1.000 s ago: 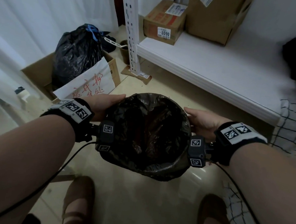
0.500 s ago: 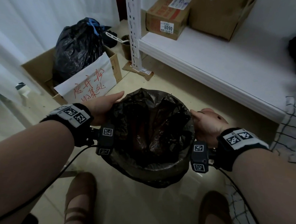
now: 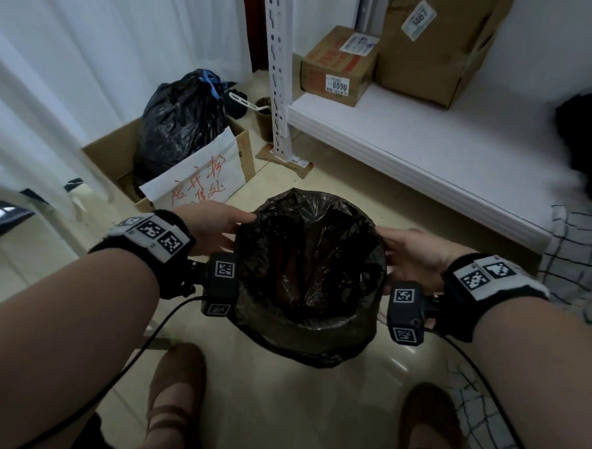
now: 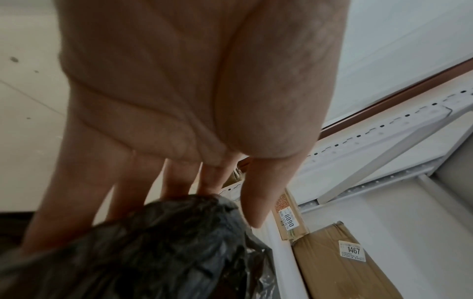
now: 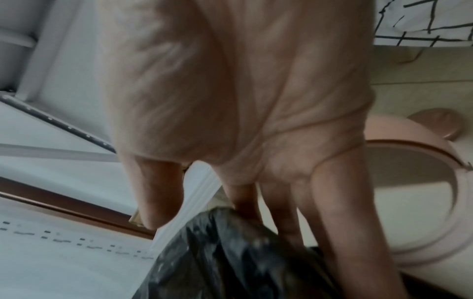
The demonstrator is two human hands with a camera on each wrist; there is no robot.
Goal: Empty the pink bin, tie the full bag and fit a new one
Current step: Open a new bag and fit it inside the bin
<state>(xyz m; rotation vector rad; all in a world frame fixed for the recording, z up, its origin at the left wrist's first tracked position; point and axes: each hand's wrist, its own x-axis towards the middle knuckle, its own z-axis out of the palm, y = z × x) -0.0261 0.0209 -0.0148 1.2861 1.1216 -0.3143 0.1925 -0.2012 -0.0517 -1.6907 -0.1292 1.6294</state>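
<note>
Beige tiled floor (image 3: pixel 279 388) under bag-lined bin (image 3: pixel 309 269), left hand (image 3: pixel 215 227) and right hand (image 3: pixel 413 254) seemingly flat-fingered against it.

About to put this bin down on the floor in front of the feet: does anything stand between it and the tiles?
Nothing visible does. The left hand and right hand hold the black-lined bin over bare floor, between the two shoes.

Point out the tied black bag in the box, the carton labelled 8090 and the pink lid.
tied black bag (image 3: pixel 180 122): head view, its bulging side.
carton labelled 8090 (image 3: pixel 337 63): head view, its front face.
pink lid (image 5: pixel 419 228): right wrist view, its ring.
</note>
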